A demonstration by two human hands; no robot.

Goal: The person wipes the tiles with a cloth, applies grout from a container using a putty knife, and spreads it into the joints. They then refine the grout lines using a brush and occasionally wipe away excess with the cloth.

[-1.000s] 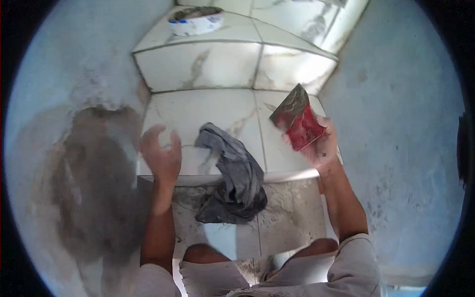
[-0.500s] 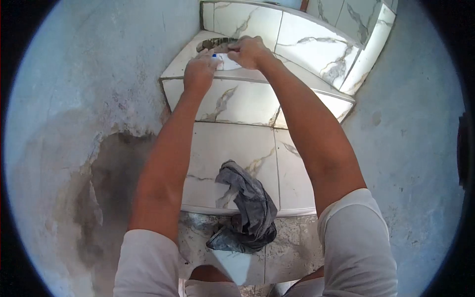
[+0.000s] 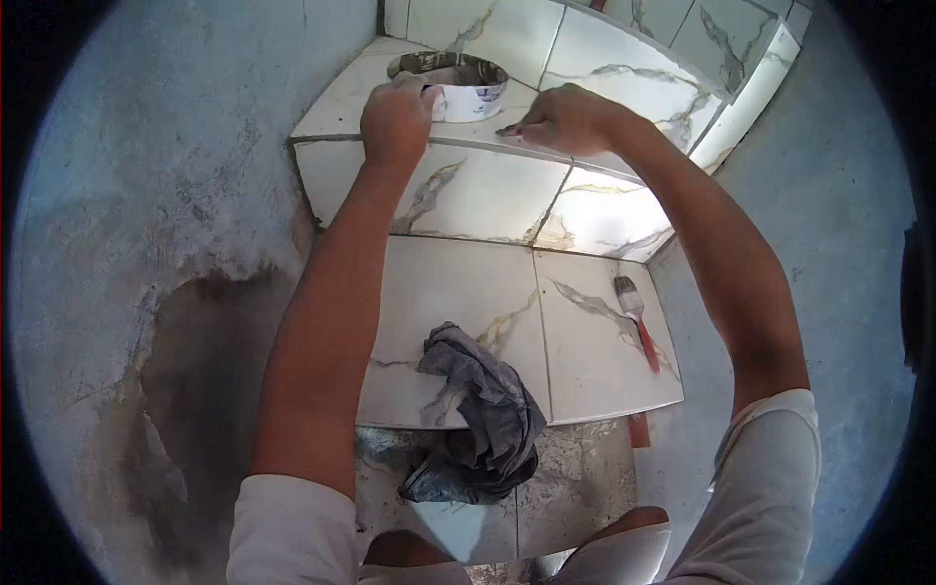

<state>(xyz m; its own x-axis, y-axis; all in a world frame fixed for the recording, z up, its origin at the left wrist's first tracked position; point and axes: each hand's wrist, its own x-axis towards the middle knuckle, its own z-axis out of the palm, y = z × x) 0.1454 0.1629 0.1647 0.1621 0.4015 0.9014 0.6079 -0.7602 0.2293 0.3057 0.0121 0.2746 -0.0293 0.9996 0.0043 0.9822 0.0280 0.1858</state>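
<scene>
A white round plastic tub [image 3: 478, 102] with grey residue inside stands on the upper tiled step [image 3: 336, 102]. My left hand [image 3: 397, 117] grips its near left rim, with the fingers closed. To the right of the tub, my right hand [image 3: 570, 119] is low over the step's front edge. Its fingers are pressed together, and something small and dark shows at the fingertips, too small to name. A crumpled grey cloth [image 3: 483, 390] hangs over the front edge of the lower tiled step [image 3: 585, 366].
A paintbrush [image 3: 639, 322] with a red handle lies on the right of the lower step. Bluish plastered walls [image 3: 809, 234] close in on both sides. The left wall has a dark damaged patch [image 3: 210, 361]. Higher tiled risers [image 3: 624, 88] rise behind the tub.
My right hand has moved from the tub to the right and down to the step's edge. My left hand stays at the tub. The paintbrush has come into sight.
</scene>
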